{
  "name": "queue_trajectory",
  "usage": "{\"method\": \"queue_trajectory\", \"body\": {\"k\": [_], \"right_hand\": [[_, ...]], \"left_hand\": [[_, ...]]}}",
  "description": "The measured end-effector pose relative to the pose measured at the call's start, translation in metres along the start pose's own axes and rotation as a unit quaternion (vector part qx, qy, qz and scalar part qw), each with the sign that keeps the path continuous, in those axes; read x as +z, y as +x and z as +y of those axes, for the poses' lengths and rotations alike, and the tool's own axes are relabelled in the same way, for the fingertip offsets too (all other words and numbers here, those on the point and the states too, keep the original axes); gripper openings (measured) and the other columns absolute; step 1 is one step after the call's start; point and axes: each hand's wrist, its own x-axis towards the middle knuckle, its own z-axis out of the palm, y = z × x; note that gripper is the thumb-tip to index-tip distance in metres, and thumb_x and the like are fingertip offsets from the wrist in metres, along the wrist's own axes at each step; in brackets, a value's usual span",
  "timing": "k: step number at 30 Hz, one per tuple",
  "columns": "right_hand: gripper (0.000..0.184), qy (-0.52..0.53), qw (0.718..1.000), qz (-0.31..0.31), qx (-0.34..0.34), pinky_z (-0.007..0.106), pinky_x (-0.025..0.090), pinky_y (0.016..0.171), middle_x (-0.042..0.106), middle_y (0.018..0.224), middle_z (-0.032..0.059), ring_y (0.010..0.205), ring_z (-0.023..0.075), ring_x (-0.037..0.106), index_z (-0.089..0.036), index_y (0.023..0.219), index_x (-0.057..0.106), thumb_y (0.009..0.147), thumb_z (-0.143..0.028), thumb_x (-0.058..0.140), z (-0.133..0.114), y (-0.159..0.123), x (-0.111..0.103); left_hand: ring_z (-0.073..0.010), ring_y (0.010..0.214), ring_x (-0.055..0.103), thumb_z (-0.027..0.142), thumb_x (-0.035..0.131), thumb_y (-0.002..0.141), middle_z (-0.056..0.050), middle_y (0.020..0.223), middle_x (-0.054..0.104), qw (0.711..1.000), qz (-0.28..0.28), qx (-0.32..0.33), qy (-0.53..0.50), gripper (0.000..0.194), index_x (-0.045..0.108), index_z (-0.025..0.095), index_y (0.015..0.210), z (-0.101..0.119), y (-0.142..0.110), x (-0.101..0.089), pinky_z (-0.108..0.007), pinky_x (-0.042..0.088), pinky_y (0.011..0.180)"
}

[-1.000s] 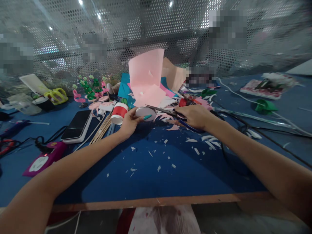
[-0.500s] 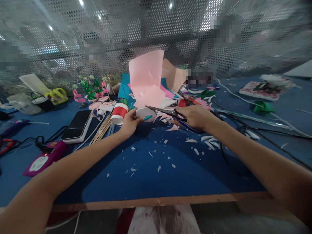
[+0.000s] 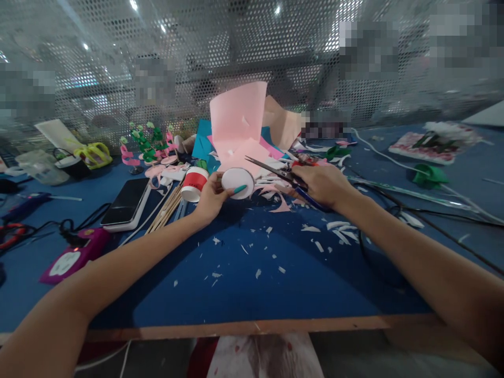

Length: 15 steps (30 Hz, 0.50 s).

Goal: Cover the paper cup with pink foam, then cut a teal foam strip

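Note:
Between thumb and fingers, my left hand (image 3: pixel 212 199) pinches a round white disc (image 3: pixel 235 180) by its left edge, its face turned toward me. My right hand (image 3: pixel 321 185) is wrapped round the dark blue handles of a pair of scissors (image 3: pixel 271 169). Their blades point left, just above and to the right of the disc, apart from it. A red and white paper cup (image 3: pixel 194 184) lies tilted beside my left hand. Behind the disc stands a curved sheet of pink paper (image 3: pixel 238 118), with white and pink paper scraps (image 3: pixel 275 194) under the scissors.
Thin wooden sticks (image 3: pixel 163 211), a black-and-white phone-like device (image 3: pixel 126 202) and a purple power strip (image 3: pixel 74 254) lie on the left. Pink and green paper flowers (image 3: pixel 147 144) stand behind them. Cables (image 3: pixel 429 212) run across the right side. White snippets dot the blue table (image 3: pixel 236 299).
The scissors have drawn away from the disc, up and to the right, with their tips raised. The disc has tipped to face me more fully.

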Motion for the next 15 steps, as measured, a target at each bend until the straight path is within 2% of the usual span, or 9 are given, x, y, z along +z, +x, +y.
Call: {"method": "queue_trajectory", "body": {"k": [3,6,11,15], "right_hand": [[0.04,-0.002,0.999,-0.02,0.033,0.028,0.034,0.058,0.067,0.091,0.0138,0.084,0.0279,0.063,-0.016,0.09,0.055,0.082,-0.051,0.038,-0.002,0.001,0.001],[0.041,-0.026,0.995,-0.027,0.097,0.03,0.036,0.06,0.067,0.092,0.0167,0.085,0.0299,0.062,-0.012,0.097,0.056,0.083,-0.045,0.038,-0.006,0.003,0.002],[0.044,-0.026,0.979,-0.04,0.198,0.033,0.04,0.063,0.065,0.091,0.0222,0.087,0.0327,0.062,-0.006,0.1,0.057,0.082,-0.042,0.04,-0.011,0.006,0.003],[0.047,0.01,0.975,-0.039,0.219,0.035,0.042,0.068,0.066,0.089,0.0213,0.088,0.0326,0.062,-0.006,0.099,0.057,0.08,-0.047,0.043,-0.015,0.006,0.005]], "left_hand": [[-0.0159,0.08,0.063,0.02,0.069,0.065,-0.001,0.086,0.065,1.0,0.012,0.013,0.014,0.039,0.048,0.02,0.098,0.0,-0.001,0.0,-0.023,0.055,0.062],[-0.0171,0.079,0.064,0.021,0.064,0.07,-0.002,0.09,0.063,1.0,0.008,0.006,0.006,0.038,0.047,0.022,0.103,0.002,-0.003,0.0,-0.024,0.057,0.055],[-0.0139,0.069,0.062,0.023,0.069,0.066,-0.002,0.089,0.06,0.999,0.015,-0.001,0.044,0.039,0.05,0.021,0.101,0.008,-0.007,0.003,-0.024,0.057,0.048],[-0.0131,0.068,0.061,0.025,0.071,0.063,-0.002,0.085,0.058,0.997,0.023,0.02,0.073,0.04,0.055,0.019,0.099,0.01,-0.01,0.003,-0.023,0.057,0.047]]}}
